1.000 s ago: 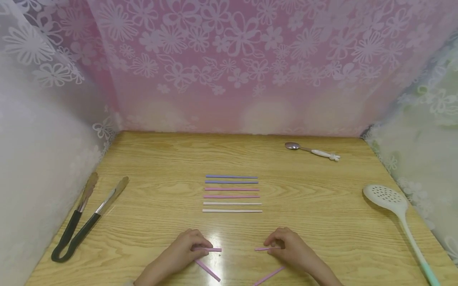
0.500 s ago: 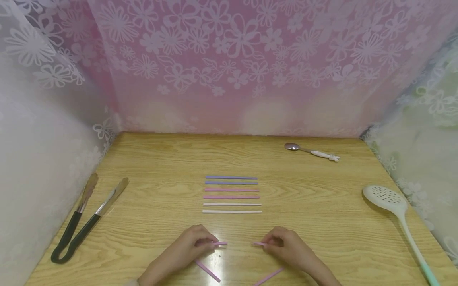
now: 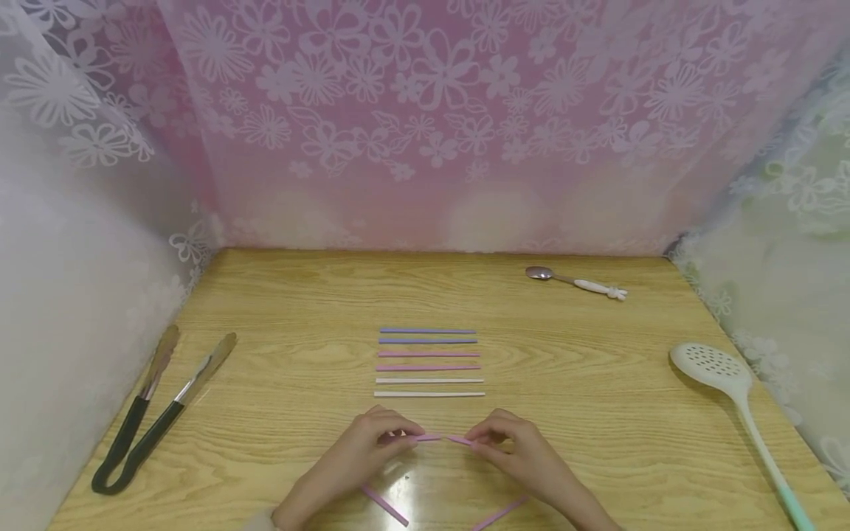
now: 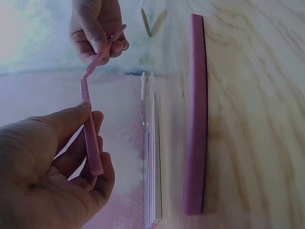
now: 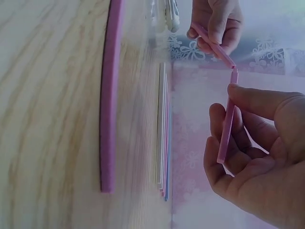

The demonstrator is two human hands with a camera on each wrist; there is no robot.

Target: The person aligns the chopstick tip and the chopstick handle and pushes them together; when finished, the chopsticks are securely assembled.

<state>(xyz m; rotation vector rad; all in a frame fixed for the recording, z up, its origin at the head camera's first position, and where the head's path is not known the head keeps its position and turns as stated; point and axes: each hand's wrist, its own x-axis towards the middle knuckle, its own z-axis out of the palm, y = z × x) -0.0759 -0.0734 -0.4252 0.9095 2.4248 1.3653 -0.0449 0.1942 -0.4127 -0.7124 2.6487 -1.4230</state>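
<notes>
My left hand [image 3: 368, 450] pinches a short pink chopstick piece [image 4: 93, 148] between thumb and fingertips. With its thumb and fingers my right hand [image 3: 521, 453] holds a second pink chopstick piece [image 5: 228, 124]. Both are raised over the front middle of the table, their narrow ends right at each other and at a slight angle in the wrist views. Two more pink pieces lie on the wood: one [image 3: 385, 506] beside my left wrist, the other [image 3: 499, 514] by my right wrist. Beyond the hands lies a row of blue, pink and white chopsticks [image 3: 430, 394].
Metal tongs with black handles [image 3: 158, 428] lie spread at the left. A spoon with a white handle [image 3: 591, 285] is at the back right, and a pale slotted spoon [image 3: 740, 383] lies along the right edge. Flowered curtains [image 3: 432, 147] surround the wooden table [image 3: 299, 295].
Both hands have moved inward and away from the body, carrying the pink pieces from well apart to end by end. The pieces on the table stayed put.
</notes>
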